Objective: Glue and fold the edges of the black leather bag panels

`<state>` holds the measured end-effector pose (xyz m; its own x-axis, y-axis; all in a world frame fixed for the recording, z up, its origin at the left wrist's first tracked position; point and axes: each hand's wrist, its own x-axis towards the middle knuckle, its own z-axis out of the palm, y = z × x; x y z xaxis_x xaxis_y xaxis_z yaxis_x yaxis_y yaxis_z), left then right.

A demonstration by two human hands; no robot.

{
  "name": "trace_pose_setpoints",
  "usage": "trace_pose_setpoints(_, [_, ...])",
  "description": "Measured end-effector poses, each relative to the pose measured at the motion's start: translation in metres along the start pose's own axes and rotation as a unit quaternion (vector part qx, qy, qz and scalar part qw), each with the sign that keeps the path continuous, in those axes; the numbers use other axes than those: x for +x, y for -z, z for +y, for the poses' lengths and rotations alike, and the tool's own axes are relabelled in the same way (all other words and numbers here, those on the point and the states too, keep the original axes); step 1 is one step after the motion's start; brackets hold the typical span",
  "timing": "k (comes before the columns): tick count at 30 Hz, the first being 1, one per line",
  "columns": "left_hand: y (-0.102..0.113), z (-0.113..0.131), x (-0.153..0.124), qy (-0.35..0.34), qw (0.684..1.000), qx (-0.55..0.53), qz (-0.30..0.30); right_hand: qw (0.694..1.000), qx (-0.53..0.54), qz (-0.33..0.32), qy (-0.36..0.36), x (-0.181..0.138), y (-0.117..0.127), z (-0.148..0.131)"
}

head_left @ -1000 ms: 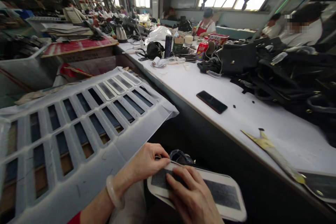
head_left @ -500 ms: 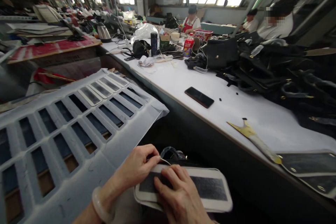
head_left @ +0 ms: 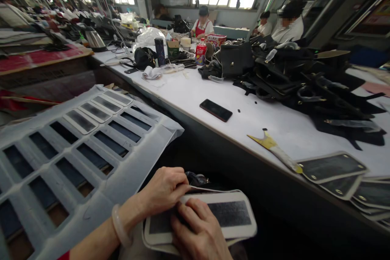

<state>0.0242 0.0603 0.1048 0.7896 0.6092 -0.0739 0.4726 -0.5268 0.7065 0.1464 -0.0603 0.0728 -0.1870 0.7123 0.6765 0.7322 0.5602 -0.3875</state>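
Observation:
A rounded rectangular panel (head_left: pixel 234 213) with a white rim and a dark grey middle lies low in front of me, over my lap. Another pale layer shows beneath its lower edge. With thumb and forefinger, my left hand (head_left: pixel 166 187) pinches a thin white strip (head_left: pixel 213 189), which runs taut along the panel's far edge. My right hand (head_left: pixel 198 227) bears on the panel from above, its fingers bent and close together over the dark middle. Its thumb is largely hidden. A clear-wrapped loop (head_left: pixel 198 178) on something black shows just behind the panel.
On my left, a pale tray (head_left: pixel 128 170) with rectangular openings holds several similar panels (head_left: pixel 81 121). The white table (head_left: pixel 183 89) carries a phone (head_left: pixel 215 110), a yellow-ended tool (head_left: pixel 274 150), eyeleted panels (head_left: pixel 332 166) and piled black bags (head_left: pixel 292 77). Co-workers (head_left: pixel 202 26) sit beyond.
My view has turned right. A longer stretch of the white strip now stands free of the panel's far edge, held in my left hand. My right hand stays on the panel.

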Motion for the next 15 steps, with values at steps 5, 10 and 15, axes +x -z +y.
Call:
trace_pose_setpoints(5, [-0.002, 0.0, 0.001, 0.032, 0.998, -0.053, 0.01, 0.998, 0.02, -0.048, -0.027, -0.001, -0.002, 0.003])
trace_pose_setpoints(10, [0.007, -0.006, 0.002, 0.073, 0.98, -0.18, -0.053, 0.967, 0.105, -0.205, -0.106, 0.012, 0.013, 0.005])
trace_pose_setpoints(15, [0.012, -0.028, -0.024, 0.114, 0.939, -0.32, -0.054, 0.97, 0.083, -0.219, -0.072, 0.017, 0.022, 0.007])
